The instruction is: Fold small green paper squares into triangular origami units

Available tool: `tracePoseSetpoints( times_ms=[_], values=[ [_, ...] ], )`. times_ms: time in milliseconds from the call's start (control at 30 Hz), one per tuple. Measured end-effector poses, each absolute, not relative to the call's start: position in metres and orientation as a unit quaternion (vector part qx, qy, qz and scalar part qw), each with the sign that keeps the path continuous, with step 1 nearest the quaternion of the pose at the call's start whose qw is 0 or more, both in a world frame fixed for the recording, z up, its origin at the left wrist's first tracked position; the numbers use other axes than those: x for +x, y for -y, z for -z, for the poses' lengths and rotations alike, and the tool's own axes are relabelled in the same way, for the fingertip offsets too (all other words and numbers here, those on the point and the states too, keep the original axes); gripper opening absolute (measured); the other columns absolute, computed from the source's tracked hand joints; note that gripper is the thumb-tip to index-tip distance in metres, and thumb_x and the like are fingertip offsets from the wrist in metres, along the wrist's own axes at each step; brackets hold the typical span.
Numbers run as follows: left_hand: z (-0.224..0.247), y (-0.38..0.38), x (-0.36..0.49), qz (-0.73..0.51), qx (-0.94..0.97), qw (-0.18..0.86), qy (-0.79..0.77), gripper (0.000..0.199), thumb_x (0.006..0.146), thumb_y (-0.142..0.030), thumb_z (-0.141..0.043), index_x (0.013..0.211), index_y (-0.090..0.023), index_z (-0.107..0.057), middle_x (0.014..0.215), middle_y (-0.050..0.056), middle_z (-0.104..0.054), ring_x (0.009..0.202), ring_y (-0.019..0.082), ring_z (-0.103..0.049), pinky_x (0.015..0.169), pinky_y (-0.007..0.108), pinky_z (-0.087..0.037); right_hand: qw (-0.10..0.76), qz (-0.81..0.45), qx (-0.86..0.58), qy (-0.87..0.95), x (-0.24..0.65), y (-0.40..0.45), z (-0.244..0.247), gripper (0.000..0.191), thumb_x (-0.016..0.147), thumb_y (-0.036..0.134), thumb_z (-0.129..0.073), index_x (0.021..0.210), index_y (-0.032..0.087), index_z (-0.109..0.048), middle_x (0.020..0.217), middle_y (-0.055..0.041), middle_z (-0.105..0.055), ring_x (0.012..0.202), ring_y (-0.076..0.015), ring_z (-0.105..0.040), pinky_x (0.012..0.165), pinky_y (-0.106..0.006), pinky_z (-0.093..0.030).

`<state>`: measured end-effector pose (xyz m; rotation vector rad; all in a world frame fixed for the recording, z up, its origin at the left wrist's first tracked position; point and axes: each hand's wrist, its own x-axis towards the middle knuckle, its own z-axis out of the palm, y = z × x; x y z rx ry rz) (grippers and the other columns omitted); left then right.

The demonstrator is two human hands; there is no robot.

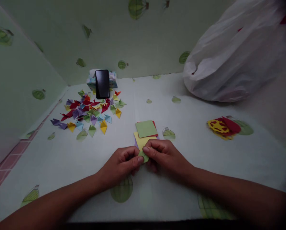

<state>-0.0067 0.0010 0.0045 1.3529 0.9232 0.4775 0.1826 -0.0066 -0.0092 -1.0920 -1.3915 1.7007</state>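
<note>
A small folded piece of green paper is pinched between my two hands, partly hidden by the fingers. My left hand grips its left side with thumb on top. My right hand pinches its upper right edge between thumb and fingers. Just beyond the hands lie square paper sheets: a green sheet on top with red showing at its edge, and a yellow sheet nearer me with purple under it.
Folded paper figures in several colours lie heaped at the left. A dark phone leans on a tissue box behind them. Yellow and red cut-out shapes sit at the right, below a large white plastic bag.
</note>
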Motion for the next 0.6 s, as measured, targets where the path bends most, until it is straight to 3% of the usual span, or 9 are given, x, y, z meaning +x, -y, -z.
tracePoseSetpoints(
  times_ms=[367, 600],
  values=[
    [-0.0018, -0.0021, -0.0098, -0.233, 0.665, 0.549, -0.451, 0.03, 0.091, -0.039, -0.052, 0.07, -0.018, -0.05, 0.059, -0.005, -0.041, 0.055, 0.01, -0.035, 0.051, 0.022, -0.029, 0.337, -0.619, -0.44, 0.557, 0.1827, 0.0004, 0.0089, 0.036, 0.093, 0.042, -0.051, 0.066, 0.018, -0.05, 0.053, 0.0043, -0.051, 0.04, -0.0066, -0.044, 0.041, -0.02, -0.035],
    [-0.002, -0.0023, -0.0119, -0.247, 0.638, 0.558, -0.469, 0.032, 0.092, -0.042, -0.052, 0.071, -0.018, -0.049, 0.055, -0.006, -0.041, 0.051, 0.01, -0.035, 0.049, 0.023, -0.028, 0.354, -0.565, -0.461, 0.585, 0.1849, 0.0022, 0.0029, 0.039, 0.094, 0.037, -0.049, 0.06, 0.018, -0.05, 0.049, 0.0033, -0.051, 0.041, -0.0072, -0.045, 0.044, -0.021, -0.037]
  ],
)
